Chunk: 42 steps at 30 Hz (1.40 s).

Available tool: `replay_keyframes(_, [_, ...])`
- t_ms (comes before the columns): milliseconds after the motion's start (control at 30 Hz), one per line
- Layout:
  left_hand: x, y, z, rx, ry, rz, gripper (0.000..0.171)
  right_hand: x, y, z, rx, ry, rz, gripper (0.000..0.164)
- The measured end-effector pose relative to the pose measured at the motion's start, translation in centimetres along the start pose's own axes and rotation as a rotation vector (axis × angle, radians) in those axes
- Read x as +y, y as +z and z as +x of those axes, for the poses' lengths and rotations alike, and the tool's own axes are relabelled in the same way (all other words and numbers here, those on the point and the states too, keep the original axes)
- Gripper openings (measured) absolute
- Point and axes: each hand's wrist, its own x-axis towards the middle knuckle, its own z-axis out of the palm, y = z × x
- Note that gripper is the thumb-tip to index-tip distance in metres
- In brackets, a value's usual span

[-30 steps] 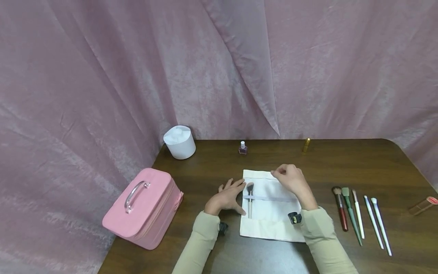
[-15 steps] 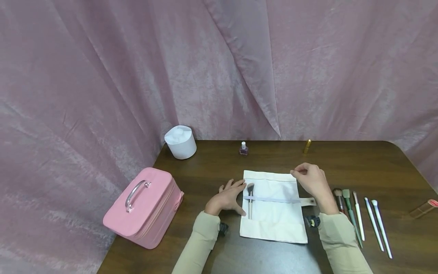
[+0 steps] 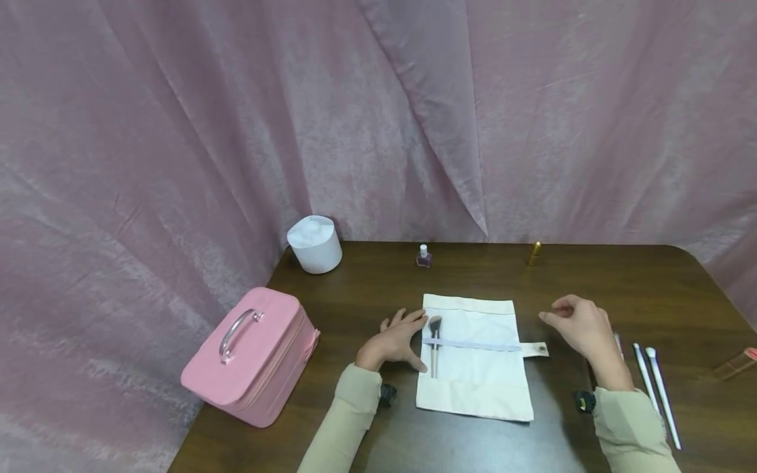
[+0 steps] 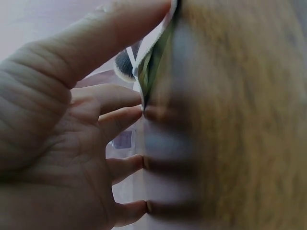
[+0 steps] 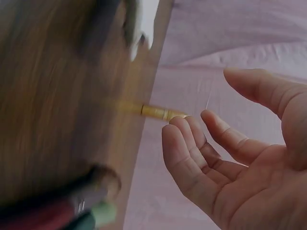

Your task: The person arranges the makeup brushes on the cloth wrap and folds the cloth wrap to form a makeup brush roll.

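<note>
A white fabric brush roll (image 3: 479,394) lies spread flat on the table, its snap tab pointing right. One makeup brush (image 3: 435,326) with dark bristles is tucked under its elastic band at the left side. My left hand (image 3: 391,345) rests with spread fingers against the roll's left edge; in the left wrist view the thumb (image 4: 110,33) touches that edge. My right hand (image 3: 582,328) is over the table to the right of the tab, fingers loosely bent and nothing between them. Beneath it, a red-handled and a green brush (image 5: 103,214) are partly visible in the right wrist view.
Two white-handled brushes (image 3: 664,394) lie right of my right forearm, with a lipstick tube (image 3: 735,364) farther right. At the back stand a nail polish bottle (image 3: 424,257), a gold tube (image 3: 535,253) and a white tissue roll (image 3: 316,253). A pink case (image 3: 248,361) sits left.
My right hand has moved right from the roll's top edge, past its upper right corner, toward the loose brushes. The snap tab has come into view. My left hand has stayed in place.
</note>
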Motion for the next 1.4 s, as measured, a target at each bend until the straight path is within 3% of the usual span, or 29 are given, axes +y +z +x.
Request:
replay_keyframes(300, [-0.5, 0.1, 0.0, 0.013, -0.003, -0.014, 0.104, 1.9, -1.6, -0.6, 0.006, -0.02, -0.05, 0.039])
replay_keyframes(600, [-0.4, -0.1, 0.0, 0.012, 0.001, -0.012, 0.105, 3.0, -2.2, -0.7, -0.014, 0.069, -0.142, 0.037])
replay_keyframes(733, [-0.3, -0.2, 0.0, 0.014, 0.0, -0.014, 0.105, 3.2, -2.2, -0.8, -0.015, 0.099, -0.169, 0.023])
replay_keyframes(933, [-0.1, -0.3, 0.1, 0.012, -0.002, -0.017, 0.105, 3.9, -1.5, -1.3, 0.043, 0.1, -0.213, 0.043])
replay_keyframes(1400, [-0.2, 0.3, 0.2, 0.001, 0.005, -0.006, 0.104, 4.4, -1.3, -1.4, -0.03, 0.149, -0.229, 0.041])
